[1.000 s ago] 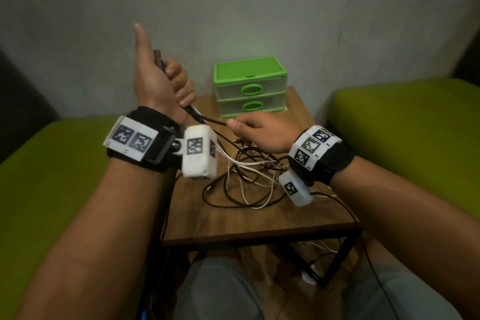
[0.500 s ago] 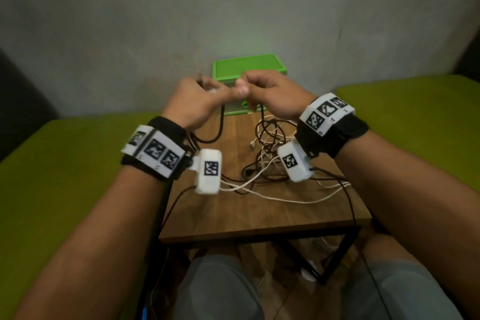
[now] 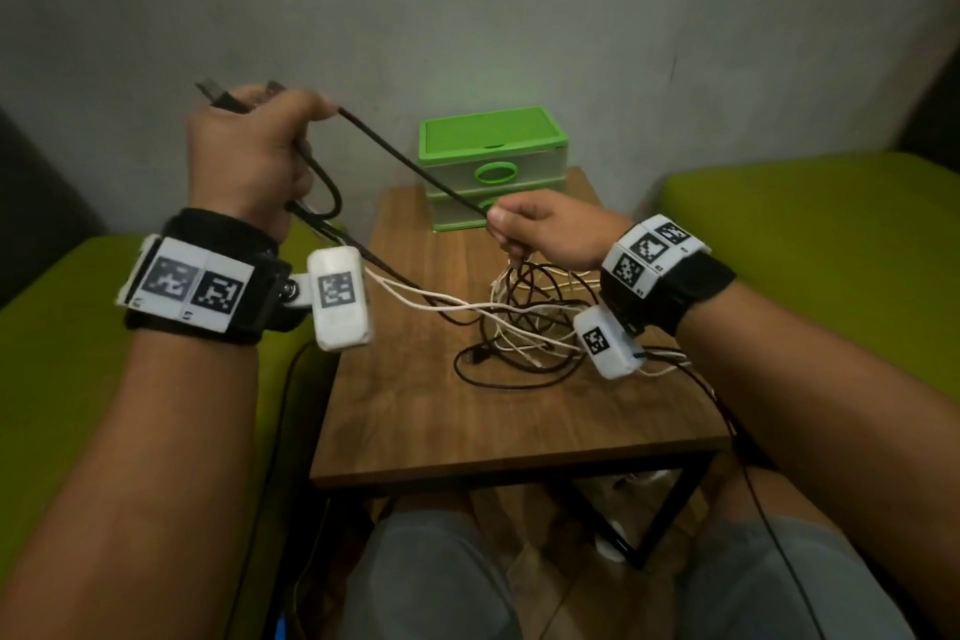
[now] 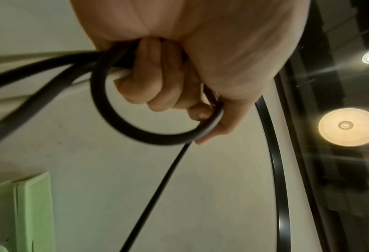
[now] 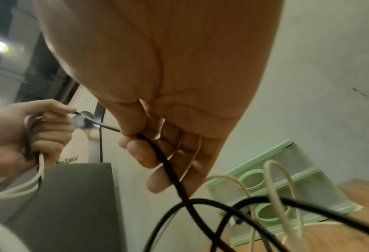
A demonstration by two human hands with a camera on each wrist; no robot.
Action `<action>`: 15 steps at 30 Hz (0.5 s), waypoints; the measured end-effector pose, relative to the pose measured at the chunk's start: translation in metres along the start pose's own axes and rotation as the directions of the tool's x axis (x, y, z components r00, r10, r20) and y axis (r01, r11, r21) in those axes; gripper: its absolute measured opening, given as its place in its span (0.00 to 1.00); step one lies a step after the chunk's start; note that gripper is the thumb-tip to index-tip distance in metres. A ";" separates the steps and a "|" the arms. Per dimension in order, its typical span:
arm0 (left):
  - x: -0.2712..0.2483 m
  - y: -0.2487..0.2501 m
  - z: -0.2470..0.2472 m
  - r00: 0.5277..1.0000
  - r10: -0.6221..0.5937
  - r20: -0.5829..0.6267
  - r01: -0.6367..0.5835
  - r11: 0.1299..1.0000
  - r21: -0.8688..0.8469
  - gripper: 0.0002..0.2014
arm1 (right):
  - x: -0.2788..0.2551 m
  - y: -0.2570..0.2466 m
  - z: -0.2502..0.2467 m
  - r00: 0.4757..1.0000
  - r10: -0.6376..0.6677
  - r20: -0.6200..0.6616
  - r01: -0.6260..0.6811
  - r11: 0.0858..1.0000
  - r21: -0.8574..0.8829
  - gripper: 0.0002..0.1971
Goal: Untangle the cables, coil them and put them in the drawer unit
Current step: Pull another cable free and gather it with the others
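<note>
Running taut from the raised left hand (image 3: 254,156) down-right to the right hand (image 3: 550,229), the black cable (image 3: 410,164) is clenched in both grips — its slack lies tangled on the bench (image 3: 467,437) directly below the right hand, before the shut drawer unit (image 3: 491,161).
</note>
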State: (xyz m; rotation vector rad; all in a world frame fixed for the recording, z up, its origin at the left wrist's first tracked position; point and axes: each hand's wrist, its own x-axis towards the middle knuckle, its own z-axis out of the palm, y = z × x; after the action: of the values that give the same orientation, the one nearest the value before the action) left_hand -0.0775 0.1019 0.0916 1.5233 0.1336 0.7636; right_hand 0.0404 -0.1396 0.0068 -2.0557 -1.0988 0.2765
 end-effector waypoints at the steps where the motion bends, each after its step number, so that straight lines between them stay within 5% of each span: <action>1: 0.001 -0.001 -0.003 1.000 0.011 -0.026 -0.011 1.000 0.001 0.11 | 0.000 0.002 0.000 1.000 0.004 -0.002 -0.004 1.000 -0.030 0.21; 5: -0.001 -0.004 -0.009 0.989 0.056 -0.138 -0.043 0.995 0.093 0.14 | 0.000 0.003 -0.001 0.999 0.040 -0.035 -0.039 0.999 0.020 0.17; 9: -0.013 -0.006 0.000 0.942 0.285 -0.176 -0.219 0.922 0.320 0.17 | 0.004 -0.010 -0.002 0.976 0.091 -0.196 -0.073 0.992 0.098 0.17; 12: -0.030 -0.011 0.021 0.908 0.414 -0.059 -0.328 0.793 0.513 0.16 | 0.006 -0.022 -0.001 0.968 0.100 -0.231 -0.109 0.994 -0.026 0.17; 15: -0.040 -0.025 0.041 0.943 0.265 0.203 -0.333 0.762 0.555 0.11 | 0.005 -0.033 0.003 0.984 0.016 -0.180 -0.011 0.999 0.030 0.15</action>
State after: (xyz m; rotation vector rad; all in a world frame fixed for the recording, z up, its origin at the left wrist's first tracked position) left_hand -0.0774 0.0500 0.0575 2.2153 0.0367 0.9408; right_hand 0.0218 -0.1229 0.0296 -2.0195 -0.9654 0.1092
